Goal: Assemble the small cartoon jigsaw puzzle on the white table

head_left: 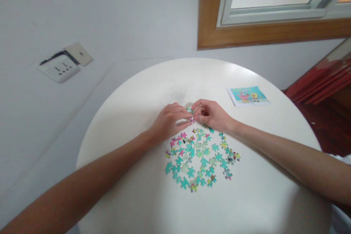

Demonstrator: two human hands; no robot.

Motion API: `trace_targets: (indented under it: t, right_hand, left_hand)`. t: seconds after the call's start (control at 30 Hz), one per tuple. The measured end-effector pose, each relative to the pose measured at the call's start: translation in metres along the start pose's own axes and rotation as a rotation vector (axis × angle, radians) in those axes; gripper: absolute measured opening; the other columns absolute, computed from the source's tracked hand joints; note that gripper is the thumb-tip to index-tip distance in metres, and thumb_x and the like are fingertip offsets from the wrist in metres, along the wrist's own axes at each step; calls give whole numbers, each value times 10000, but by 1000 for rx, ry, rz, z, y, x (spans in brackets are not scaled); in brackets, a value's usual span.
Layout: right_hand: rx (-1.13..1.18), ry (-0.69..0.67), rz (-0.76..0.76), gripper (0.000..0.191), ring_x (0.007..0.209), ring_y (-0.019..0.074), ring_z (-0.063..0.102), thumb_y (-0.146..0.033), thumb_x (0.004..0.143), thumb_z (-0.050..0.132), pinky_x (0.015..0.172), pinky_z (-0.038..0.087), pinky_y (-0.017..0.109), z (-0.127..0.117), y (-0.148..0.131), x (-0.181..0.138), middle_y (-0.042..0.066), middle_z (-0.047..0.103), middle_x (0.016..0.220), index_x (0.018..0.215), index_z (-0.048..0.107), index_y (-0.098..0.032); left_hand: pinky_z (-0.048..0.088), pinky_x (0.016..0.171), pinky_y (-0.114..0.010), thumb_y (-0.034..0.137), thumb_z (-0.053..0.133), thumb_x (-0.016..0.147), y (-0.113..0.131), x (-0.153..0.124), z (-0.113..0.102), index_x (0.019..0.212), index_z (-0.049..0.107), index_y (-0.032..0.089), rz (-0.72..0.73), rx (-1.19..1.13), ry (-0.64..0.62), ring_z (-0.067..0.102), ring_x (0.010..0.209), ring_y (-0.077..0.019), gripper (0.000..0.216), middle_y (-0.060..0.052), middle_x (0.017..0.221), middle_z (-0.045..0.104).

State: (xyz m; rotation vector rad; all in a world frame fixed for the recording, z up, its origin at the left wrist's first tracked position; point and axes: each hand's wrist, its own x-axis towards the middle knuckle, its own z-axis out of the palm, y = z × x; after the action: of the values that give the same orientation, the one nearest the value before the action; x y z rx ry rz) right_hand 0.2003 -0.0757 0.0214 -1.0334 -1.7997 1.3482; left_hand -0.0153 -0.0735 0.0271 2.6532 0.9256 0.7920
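My left hand (pixel 173 119) and my right hand (pixel 210 114) meet over the middle of the white round table (pixel 131 117). A small pink puzzle piece (pixel 192 120) sits between their fingertips. My left thumb and forefinger close on it from the left, leaving a gap behind the tips. From the right, the thumb and curled fingers of my right hand pinch at the same piece. Partly covered by both hands, more greenish puzzle pieces (pixel 189 110) lie just beyond. Towards me, many loose teal, pale green, pink and yellow puzzle pieces (pixel 204 161) are spread on the tabletop.
A picture card (pixel 249 96) with cartoon figures lies at the table's far right. A wall with a socket (pixel 61 67) stands at the left. Behind the table is a wood-framed window (pixel 211 33). Red cloth (pixel 320 76) hangs at the right.
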Motion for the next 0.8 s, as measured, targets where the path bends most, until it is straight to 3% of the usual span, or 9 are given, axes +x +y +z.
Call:
trace_targets:
  t: [0.3, 0.47, 0.8]
  right_hand:
    - [-283, 264, -106, 222, 677, 122, 518, -331, 901, 542, 650, 422, 280, -16, 10, 1, 29, 628, 799, 1016, 617, -156]
    - [-332, 287, -110, 200, 686, 126, 527, -295, 895, 523, 657, 417, 282, -27, 15, 2, 47, 644, 822, 966, 631, -142]
    - [-354, 274, -133, 161, 636, 118, 519, -237, 881, 523, 616, 407, 269, -24, 17, 2, 33, 658, 777, 902, 658, -152]
  left_hand:
    - [450, 799, -319, 345, 760, 802, -15, -7, -13, 899, 759, 253, -148, 24, -61, 613, 813, -177, 134, -9, 847, 697]
    - [442, 775, -313, 368, 764, 803, -21, -8, -17, 916, 780, 274, -182, 27, -72, 605, 802, -170, 148, -11, 837, 678]
    - [434, 751, -300, 338, 812, 767, -19, -6, -16, 950, 784, 266, -224, -35, -89, 584, 814, -164, 199, -10, 826, 640]
